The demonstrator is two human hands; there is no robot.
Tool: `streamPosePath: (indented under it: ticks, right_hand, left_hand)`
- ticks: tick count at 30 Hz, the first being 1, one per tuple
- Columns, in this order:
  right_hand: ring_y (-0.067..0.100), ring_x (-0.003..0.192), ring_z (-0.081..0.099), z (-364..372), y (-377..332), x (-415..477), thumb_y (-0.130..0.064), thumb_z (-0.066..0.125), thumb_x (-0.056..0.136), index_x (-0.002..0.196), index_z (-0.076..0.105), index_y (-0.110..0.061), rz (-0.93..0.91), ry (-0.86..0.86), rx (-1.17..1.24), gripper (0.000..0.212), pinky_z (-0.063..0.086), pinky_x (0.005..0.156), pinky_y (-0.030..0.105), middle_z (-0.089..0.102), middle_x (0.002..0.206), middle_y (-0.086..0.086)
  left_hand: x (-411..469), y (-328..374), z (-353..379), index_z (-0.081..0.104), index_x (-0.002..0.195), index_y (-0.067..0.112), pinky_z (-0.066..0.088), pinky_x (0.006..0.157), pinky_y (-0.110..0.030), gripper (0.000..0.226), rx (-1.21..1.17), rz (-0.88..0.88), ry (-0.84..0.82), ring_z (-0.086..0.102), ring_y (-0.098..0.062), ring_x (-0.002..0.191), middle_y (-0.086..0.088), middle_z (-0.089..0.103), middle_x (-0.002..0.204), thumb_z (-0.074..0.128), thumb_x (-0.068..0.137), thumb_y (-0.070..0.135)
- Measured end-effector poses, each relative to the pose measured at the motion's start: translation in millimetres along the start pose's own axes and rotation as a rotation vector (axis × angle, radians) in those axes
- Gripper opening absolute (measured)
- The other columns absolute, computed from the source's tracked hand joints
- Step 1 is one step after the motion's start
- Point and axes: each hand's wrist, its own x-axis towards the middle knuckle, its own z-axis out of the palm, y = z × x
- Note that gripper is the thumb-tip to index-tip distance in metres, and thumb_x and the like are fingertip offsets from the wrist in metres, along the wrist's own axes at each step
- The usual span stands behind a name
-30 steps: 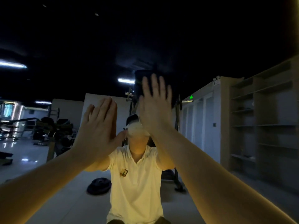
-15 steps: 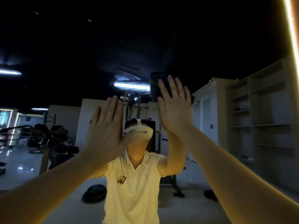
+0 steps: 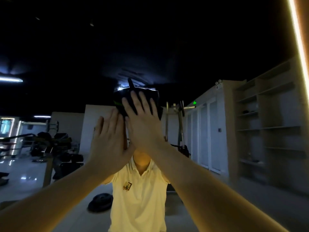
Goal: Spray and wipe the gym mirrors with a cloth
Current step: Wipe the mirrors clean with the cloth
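A large mirror (image 3: pixel 217 47) fills the view and shows my own reflection in a white polo shirt. My right hand (image 3: pixel 142 121) lies flat with straight fingers, pressing a dark cloth (image 3: pixel 120 101) against the glass above head height. My left hand (image 3: pixel 108 141) is raised beside it, palm flat toward the mirror, fingers straight, its thumb side touching the right hand's wrist. No spray bottle is in view.
A lit strip (image 3: pixel 299 39) runs down the mirror's right edge. Reflected in the glass are wooden shelves (image 3: pixel 270 128) at right, white lockers (image 3: pixel 205 134), gym benches (image 3: pixel 50 148) at left and a weight plate (image 3: pixel 100 202) on the floor.
My right hand has slid the cloth leftward across the glass, back over my reflection's head. My left hand has risen slightly and now meets the right hand.
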Motion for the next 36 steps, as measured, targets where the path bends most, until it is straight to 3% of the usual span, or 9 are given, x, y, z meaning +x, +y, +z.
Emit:
streamPosePath:
  ticks: [5,10,16,21,23,25,27,31,36]
  right_hand:
    - [0.029,0.159,0.007,-8,64,-25,-0.038,0.034,0.109,0.164,0.021,-0.022,-0.026,0.014,-0.081,0.058,0.011,0.127,0.052,0.015,0.172,0.009]
    - [0.027,0.159,0.006,-27,165,-71,-0.041,0.016,0.107,0.165,0.014,-0.025,0.274,0.014,-0.078,0.06,0.01,0.128,0.05,0.011,0.173,0.007]
    - [0.024,0.159,0.007,-40,260,-135,-0.04,0.019,0.107,0.165,0.014,-0.025,0.54,0.042,-0.07,0.06,0.012,0.128,0.048,0.011,0.173,0.005]
    - [0.029,0.158,0.007,-37,269,-160,-0.037,0.028,0.11,0.166,0.013,-0.025,0.972,0.152,0.048,0.059,0.012,0.126,0.054,0.012,0.172,0.007]
    - [0.029,0.159,0.004,-33,245,-148,-0.038,0.027,0.11,0.166,0.011,-0.024,1.027,0.167,0.075,0.06,0.009,0.126,0.056,0.008,0.173,0.007]
    - [0.03,0.159,0.004,-26,205,-137,-0.039,0.023,0.109,0.166,0.011,-0.023,0.899,0.166,0.055,0.061,0.008,0.127,0.055,0.008,0.173,0.008]
    - [0.03,0.159,0.003,-19,159,-131,-0.042,0.018,0.107,0.166,0.013,-0.023,0.643,0.123,0.048,0.062,0.008,0.128,0.054,0.008,0.173,0.009]
    - [0.03,0.16,0.0,-5,77,-136,-0.042,0.024,0.107,0.165,0.017,-0.023,0.189,-0.03,0.045,0.062,0.008,0.128,0.055,0.008,0.173,0.011]
    - [0.029,0.16,0.003,1,73,-176,-0.039,0.04,0.109,0.163,0.027,-0.022,-0.259,-0.096,-0.018,0.058,0.005,0.129,0.051,0.018,0.171,0.009]
  left_hand:
    - [-13,33,3,0.024,0.163,-0.001,0.002,0.131,-0.047,0.087,-0.083,0.073,0.075,0.014,-0.031,0.161,-0.019,0.019,0.172,0.047,0.099,0.053]
    - [-1,89,17,0.022,0.162,-0.003,0.012,0.129,-0.056,0.089,-0.094,0.102,0.039,0.015,-0.032,0.16,-0.021,0.02,0.171,0.039,0.1,0.058]
    - [6,123,36,0.022,0.162,-0.003,0.01,0.129,-0.059,0.095,-0.065,0.087,0.005,0.013,-0.034,0.161,-0.021,0.016,0.172,0.038,0.098,0.065]
    - [5,118,35,0.022,0.162,-0.003,0.013,0.129,-0.059,0.095,-0.083,0.116,-0.003,0.012,-0.033,0.161,-0.021,0.015,0.172,0.038,0.098,0.066]
    - [4,114,31,0.025,0.162,-0.003,0.013,0.129,-0.059,0.092,-0.107,0.126,-0.001,0.013,-0.032,0.161,-0.02,0.018,0.172,0.04,0.098,0.063]
    - [-1,109,27,0.031,0.16,-0.002,0.016,0.128,-0.06,0.086,-0.138,0.117,0.014,0.017,-0.032,0.16,-0.02,0.023,0.17,0.041,0.1,0.058]
    - [-13,103,22,0.037,0.157,-0.003,0.017,0.127,-0.062,0.076,-0.176,0.096,0.04,0.022,-0.034,0.159,-0.022,0.028,0.168,0.041,0.101,0.049]
    - [-44,84,14,0.038,0.155,-0.004,0.008,0.13,-0.051,0.068,-0.197,0.046,0.074,0.025,-0.036,0.157,-0.023,0.031,0.166,0.052,0.096,0.025]
    - [-69,85,8,0.032,0.159,-0.004,0.014,0.128,-0.06,0.073,-0.215,0.025,0.098,0.023,-0.038,0.157,-0.024,0.027,0.167,0.044,0.099,0.036]
